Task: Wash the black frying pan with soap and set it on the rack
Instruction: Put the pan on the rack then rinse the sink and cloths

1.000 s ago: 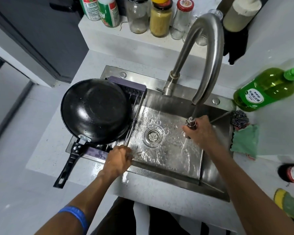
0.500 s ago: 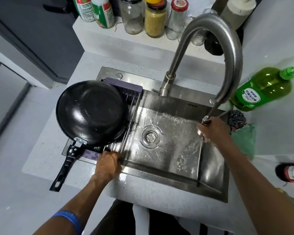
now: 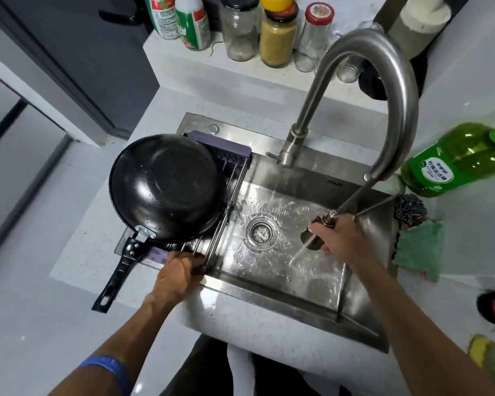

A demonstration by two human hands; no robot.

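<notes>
Head view, the only 1.

Progress: pan (image 3: pixel 166 187) lies bottom-up on the rack (image 3: pixel 226 158) at the left end of the sink (image 3: pixel 312 307), handle sticking out over the counter toward the person. Wet beads on its black underside. Judged from this, washing and racking look done; what remains seems to be rinsing the basin and shutting off the water. Whether soap was used cannot be told here.

Left hand (image 3: pixel 177 277): at the rack's near right corner, fingers curled onto the rods and frame there. Not touching the pan.

Right hand (image 3: pixel 340 241): wrapped around the pull-out spray head (image 3: pixel 316 234), hose drawn out from the faucet (image 3: pixel 395 104). Water runs from the head onto the sink floor, right of the drain (image 3: pixel 262 231).

Nearby: green soap bottle (image 3: pixel 457 161), steel scourer (image 3: pixel 410 210) and green cloth (image 3: pixel 420 250) on the right counter.
</notes>
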